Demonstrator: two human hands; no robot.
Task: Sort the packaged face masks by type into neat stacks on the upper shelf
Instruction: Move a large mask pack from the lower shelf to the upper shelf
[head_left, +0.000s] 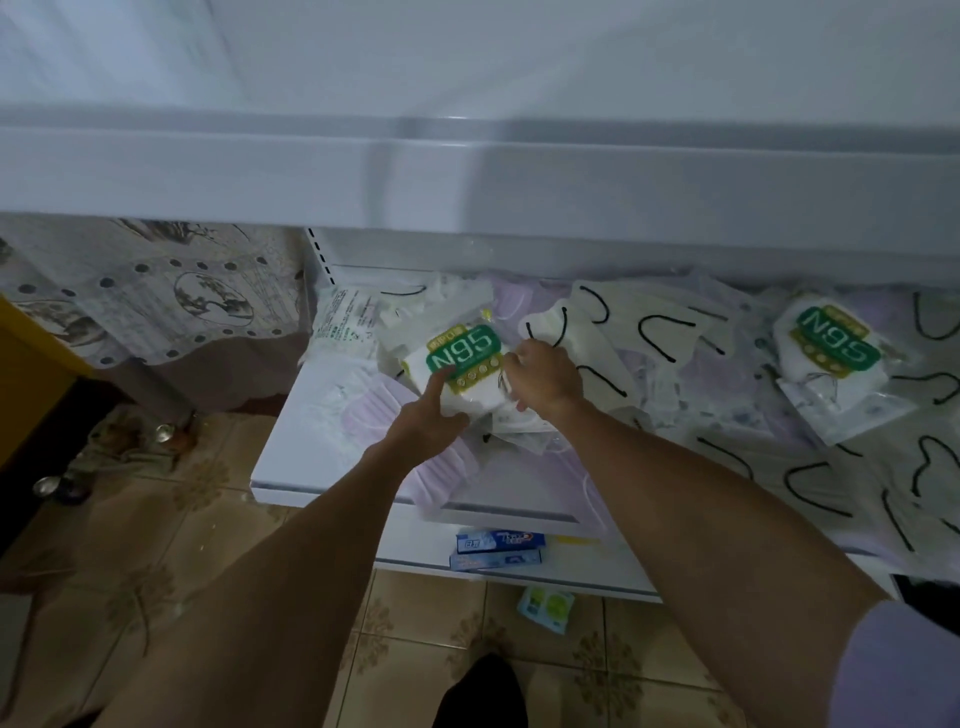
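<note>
Resting on the shelf (291, 441) heap, the N95 pack (462, 358) lies between both hands: the right hand (543, 376) fingers (519, 357) pinch its nearer edge, the left hand (426, 421) index lies straight on its label, and the rest are hidden.

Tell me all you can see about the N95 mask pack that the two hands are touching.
The clear plastic pack of white masks, with a green, gold-trimmed N95 label, lies tilted on the jumbled pile of packaged masks. The left hand presses a straight forefinger on the label; the right hand has a grip on its right edge.
</note>
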